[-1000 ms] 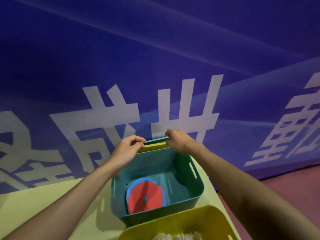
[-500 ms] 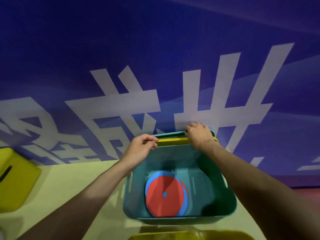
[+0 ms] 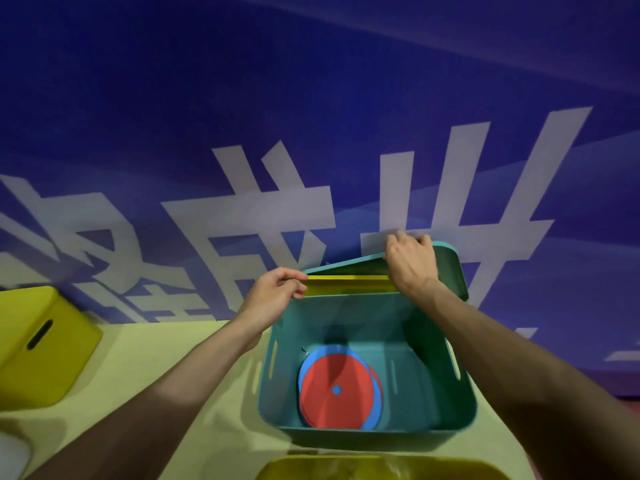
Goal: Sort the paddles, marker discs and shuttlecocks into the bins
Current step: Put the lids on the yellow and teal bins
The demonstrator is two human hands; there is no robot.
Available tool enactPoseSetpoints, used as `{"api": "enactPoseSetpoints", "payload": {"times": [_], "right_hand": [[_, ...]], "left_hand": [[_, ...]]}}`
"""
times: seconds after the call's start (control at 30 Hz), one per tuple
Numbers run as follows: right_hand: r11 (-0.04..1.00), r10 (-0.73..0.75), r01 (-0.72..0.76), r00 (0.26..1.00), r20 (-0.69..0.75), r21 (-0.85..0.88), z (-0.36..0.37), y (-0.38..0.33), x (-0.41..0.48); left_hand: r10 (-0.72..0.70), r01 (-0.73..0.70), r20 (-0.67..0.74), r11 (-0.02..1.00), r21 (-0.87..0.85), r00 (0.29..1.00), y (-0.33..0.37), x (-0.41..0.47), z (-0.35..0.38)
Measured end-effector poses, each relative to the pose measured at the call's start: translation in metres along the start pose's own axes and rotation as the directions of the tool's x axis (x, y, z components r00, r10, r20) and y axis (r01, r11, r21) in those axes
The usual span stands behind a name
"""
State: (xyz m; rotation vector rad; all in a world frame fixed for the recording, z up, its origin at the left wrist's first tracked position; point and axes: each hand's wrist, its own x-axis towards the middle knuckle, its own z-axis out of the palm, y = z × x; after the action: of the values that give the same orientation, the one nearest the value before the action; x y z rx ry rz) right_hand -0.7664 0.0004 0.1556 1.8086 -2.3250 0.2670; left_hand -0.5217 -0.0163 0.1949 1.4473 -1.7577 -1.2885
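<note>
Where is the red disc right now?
In the head view, the red disc lies on blue discs at the bottom of the teal bin, toward its near left corner.

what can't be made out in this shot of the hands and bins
Head view only.
- Yellow piece and teal piece: edge-on, ends covered by the left hand and right hand; what they are is unclear.
- Discs in the teal bin: red top one hides the count.
- Near yellow bin: cut off by the bottom edge, contents blurred.
- Left yellow bin: blurred, inside unseen.
</note>
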Motion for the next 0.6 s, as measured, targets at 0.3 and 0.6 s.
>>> {"api": "enactPoseSetpoints", "payload": {"times": [0.3,0.6], "right_hand": [[0.995,0.097,-0.095,0.980,-0.176,0.020,-0.063,-0.011,-0.029],[0.985,0.080,-0.021,0.937,-0.340,0.174,-0.136,-0.071,-0.081]], "left_hand": [[0.020,-0.023,-0.025,0.992,-0.126,0.999,0.014,-0.035,-0.022],[-0.060,0.109,0.109,0.844,-0.524,0.992,0.015,-0.078,-0.068]]}}
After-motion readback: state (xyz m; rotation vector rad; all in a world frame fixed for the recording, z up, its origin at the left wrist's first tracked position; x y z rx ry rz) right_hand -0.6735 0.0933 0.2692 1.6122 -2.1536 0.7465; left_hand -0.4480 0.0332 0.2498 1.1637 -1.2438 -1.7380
